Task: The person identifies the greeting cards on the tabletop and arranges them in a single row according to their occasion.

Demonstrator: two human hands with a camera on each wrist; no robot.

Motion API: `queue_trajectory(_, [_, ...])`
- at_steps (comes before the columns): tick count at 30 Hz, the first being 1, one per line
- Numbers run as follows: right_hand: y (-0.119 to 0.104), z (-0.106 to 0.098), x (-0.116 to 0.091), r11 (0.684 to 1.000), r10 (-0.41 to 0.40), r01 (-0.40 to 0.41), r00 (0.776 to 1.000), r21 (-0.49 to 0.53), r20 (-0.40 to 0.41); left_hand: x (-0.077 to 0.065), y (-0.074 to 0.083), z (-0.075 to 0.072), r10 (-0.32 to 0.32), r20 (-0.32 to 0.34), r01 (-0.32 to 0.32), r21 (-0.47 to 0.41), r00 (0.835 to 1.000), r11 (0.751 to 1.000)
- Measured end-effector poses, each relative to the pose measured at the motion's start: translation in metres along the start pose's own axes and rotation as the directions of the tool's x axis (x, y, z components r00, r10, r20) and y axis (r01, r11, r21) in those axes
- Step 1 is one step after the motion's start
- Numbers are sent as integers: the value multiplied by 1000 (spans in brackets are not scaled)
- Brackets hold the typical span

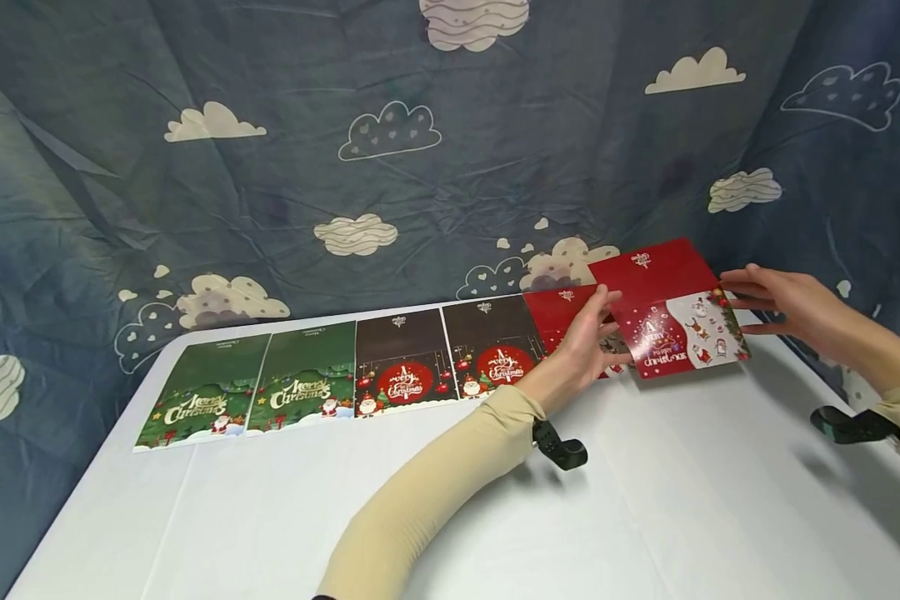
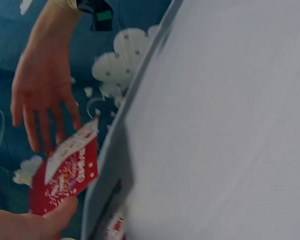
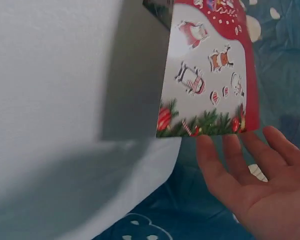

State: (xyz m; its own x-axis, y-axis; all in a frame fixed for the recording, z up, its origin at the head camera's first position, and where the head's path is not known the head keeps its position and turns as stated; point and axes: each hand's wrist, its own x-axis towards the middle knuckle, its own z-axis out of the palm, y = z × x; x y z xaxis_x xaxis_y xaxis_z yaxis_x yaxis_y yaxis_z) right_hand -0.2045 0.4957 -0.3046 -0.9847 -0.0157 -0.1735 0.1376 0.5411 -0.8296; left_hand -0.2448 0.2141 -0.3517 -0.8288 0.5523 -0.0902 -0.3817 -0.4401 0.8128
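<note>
A raised red Christmas card (image 1: 671, 308), unfolded with a white panel of cartoon figures, hangs tilted over the table's far right. My left hand (image 1: 573, 342) pinches its left edge; in the left wrist view the thumb (image 2: 62, 215) lies against the card. At the opposite edge is my right hand (image 1: 802, 304), fingers extended. In the right wrist view those fingers (image 3: 232, 150) reach the card's edge, their tips partly hidden by it. Another red card (image 1: 558, 304) lies on the table, partly covered by the left hand and the raised card.
Along the back of the white table (image 1: 270, 517) lie two green cards (image 1: 202, 392) (image 1: 303, 379) and two black cards (image 1: 403, 362) (image 1: 491, 350) in a row. A dark curtain (image 1: 270, 208) with cloud prints hangs behind.
</note>
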Motion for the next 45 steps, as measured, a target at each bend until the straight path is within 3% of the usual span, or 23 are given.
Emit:
queue_trajectory(8, [12, -3, 9, 999, 22, -22, 1000, -33, 20, 18, -22, 1, -5, -50, 3, -32, 999, 999])
queue_trajectory(17, [16, -11, 23, 996, 85, -84, 995, -31, 52, 30, -25, 3, 10, -61, -16, -93, 998, 996])
queue_trajectory(30, [38, -26, 30, 994, 106, -106, 994, -26, 10, 41, -40, 10, 13, -81, -30, -212, 997, 977])
queue_trajectory(38, [51, -19, 37, 991, 136, -136, 991, 17, -13, 48, -41, 2, -3, -92, -6, -97, 996, 995])
queue_trajectory(45, [59, -19, 44, 988, 141, -139, 990, 72, -25, 54, -38, -7, -84, -69, 79, -70, 994, 994])
